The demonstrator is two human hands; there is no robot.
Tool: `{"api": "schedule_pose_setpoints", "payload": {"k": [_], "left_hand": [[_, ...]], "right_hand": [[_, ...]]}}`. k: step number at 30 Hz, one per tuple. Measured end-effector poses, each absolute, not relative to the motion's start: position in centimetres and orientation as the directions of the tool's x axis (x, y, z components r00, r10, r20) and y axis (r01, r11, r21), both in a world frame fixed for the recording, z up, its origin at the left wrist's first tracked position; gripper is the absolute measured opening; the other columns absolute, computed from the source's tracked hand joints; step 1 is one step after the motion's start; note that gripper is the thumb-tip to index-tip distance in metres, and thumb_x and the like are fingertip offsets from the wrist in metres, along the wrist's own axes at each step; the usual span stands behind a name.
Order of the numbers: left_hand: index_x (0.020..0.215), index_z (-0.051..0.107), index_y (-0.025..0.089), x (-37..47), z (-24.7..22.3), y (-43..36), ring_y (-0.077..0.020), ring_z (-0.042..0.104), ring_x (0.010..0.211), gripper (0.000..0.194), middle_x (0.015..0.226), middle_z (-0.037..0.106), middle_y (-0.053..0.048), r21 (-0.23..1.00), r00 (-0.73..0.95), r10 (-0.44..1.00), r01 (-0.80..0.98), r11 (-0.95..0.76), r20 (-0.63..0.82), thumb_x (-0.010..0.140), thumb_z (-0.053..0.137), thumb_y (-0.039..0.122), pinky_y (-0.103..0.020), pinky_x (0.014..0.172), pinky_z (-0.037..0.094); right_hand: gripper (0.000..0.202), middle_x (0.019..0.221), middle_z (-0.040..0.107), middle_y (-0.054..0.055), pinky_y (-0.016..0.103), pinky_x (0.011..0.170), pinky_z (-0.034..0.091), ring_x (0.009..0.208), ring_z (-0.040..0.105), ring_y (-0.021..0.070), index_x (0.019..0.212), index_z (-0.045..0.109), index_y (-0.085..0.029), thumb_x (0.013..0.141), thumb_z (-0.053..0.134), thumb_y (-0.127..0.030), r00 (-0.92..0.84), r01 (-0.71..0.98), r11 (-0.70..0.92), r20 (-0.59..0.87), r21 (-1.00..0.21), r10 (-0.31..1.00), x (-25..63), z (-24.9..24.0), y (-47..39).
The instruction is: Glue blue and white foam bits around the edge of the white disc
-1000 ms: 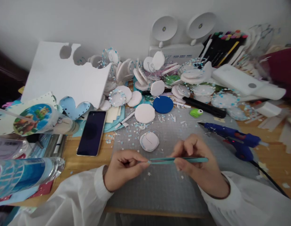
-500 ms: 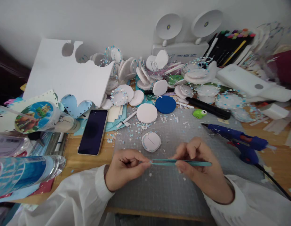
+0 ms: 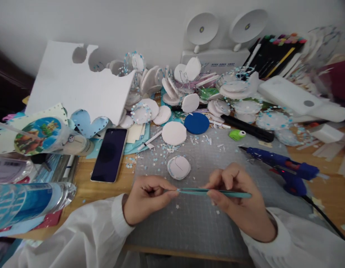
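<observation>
Teal tweezers (image 3: 228, 193) lie between thumb and fingers of my right hand (image 3: 239, 201), pointing left over the grey cutting mat (image 3: 189, 227). Their tips meet the pinched fingertips of my left hand (image 3: 151, 199). Something tiny and pale shows at that pinch, too small to make out. Just beyond my hands a small white disc with a thin wire loop (image 3: 179, 167) rests on the mat. Behind it are a larger white disc (image 3: 173, 133) and a blue disc (image 3: 196, 123). Small star-shaped bits are scattered on the mat.
At the right lies a blue glue gun (image 3: 284, 163) with a cable, near a green punch (image 3: 237, 134) and a black pen-like tool (image 3: 247, 128). A phone (image 3: 109, 155), a cup (image 3: 41, 136) and a blue bottle (image 3: 29, 203) are at the left. White discs crowd the back.
The tweezers' arms have closed closer together near the left fingertips. Both hands stay in almost the same place, and the camera view has shifted slightly.
</observation>
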State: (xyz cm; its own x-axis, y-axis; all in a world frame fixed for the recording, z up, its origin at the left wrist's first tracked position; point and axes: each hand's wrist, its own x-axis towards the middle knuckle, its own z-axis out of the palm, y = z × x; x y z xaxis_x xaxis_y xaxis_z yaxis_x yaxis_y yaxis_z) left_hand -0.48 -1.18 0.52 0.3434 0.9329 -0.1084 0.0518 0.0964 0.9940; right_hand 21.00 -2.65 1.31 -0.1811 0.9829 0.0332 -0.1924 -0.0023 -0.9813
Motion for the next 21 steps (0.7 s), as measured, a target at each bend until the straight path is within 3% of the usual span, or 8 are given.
{"api": "schedule_pose_setpoints", "payload": {"k": [18,21], "left_hand": [[0.075,0.072,0.009,-0.59,0.39,-1.16,-0.0037,0.021,0.041,0.022,0.043,0.025,0.010,0.990,0.393,0.911,0.101,0.095,-0.127,0.077,0.068,0.030,-0.018,0.040,0.019],[0.076,0.073,0.010,-0.70,0.44,-1.10,-0.0052,0.025,0.042,0.028,0.043,0.032,0.007,0.988,0.383,0.914,0.125,0.089,-0.131,0.080,0.065,0.036,-0.019,0.041,0.022]], "right_hand": [[0.032,0.070,0.057,-0.004,0.019,0.047,0.041,0.050,0.050,0.0069,0.072,0.033,-0.023,0.084,0.062,-0.019,-0.157,-0.268,-0.045,-0.003,-0.962,0.988,20.87,0.86,-2.67],[0.034,0.068,0.055,-0.005,0.019,0.045,0.038,0.048,0.049,0.0065,0.072,0.032,-0.023,0.084,0.063,-0.021,-0.128,-0.301,-0.041,-0.002,-0.953,0.992,21.08,0.64,-2.61]]}}
